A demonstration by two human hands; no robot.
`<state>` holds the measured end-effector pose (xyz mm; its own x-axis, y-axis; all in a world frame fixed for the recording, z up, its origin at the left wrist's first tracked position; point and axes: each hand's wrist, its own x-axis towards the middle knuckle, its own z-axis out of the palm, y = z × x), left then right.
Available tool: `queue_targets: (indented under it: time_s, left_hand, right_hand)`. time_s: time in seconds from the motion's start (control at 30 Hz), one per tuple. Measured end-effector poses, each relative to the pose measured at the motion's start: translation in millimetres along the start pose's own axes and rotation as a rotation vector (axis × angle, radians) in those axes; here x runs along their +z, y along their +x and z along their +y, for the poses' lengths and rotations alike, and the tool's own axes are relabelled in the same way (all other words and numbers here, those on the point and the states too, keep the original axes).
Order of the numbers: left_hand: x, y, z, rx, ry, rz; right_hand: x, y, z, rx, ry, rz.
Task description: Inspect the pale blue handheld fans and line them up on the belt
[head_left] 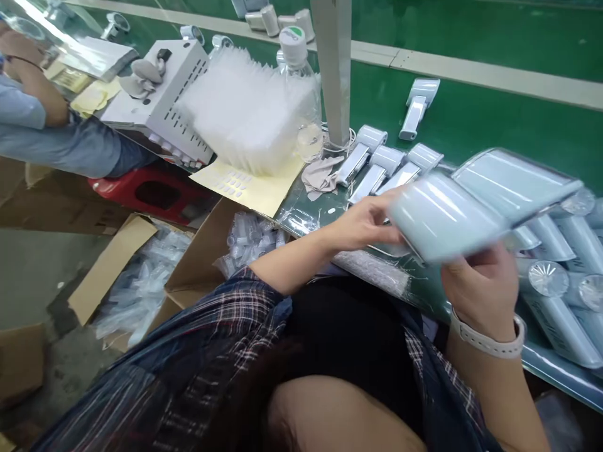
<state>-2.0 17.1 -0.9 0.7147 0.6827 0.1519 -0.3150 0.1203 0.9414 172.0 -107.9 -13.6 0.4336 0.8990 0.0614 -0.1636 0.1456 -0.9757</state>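
Note:
I hold a pale blue device (471, 204) with a rounded head and flat handle up in front of me, blurred by motion. My right hand (480, 285), with a white wristband, grips it from below. My left hand (365, 220) touches the rounded end at its left edge. Several more pale blue devices (377, 166) lie in a row on the green belt (471, 119) behind my hands, and others (560, 301) are piled at the right.
A stack of clear plastic bags (245, 110) and a water bottle (299, 75) stand at the left beside a white post (334, 69). A white perforated box (164, 94) is further left. Open cartons (141, 276) sit on the floor. Another person (42, 119) sits at far left.

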Motion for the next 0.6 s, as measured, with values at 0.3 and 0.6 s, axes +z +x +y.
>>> queue_targets:
  time_s: [0.3,0.6]
  left_hand:
    - [20.4,-7.0,-3.3,-0.022,-0.275,0.111]
    - [13.0,-5.4,-6.2,-0.057,-0.136,-0.055]
  right_hand:
    - [10.0,2.6,-4.4,0.089,0.177,-0.002]
    - [6.5,-0.4,4.8,0.114,0.125,-0.077]
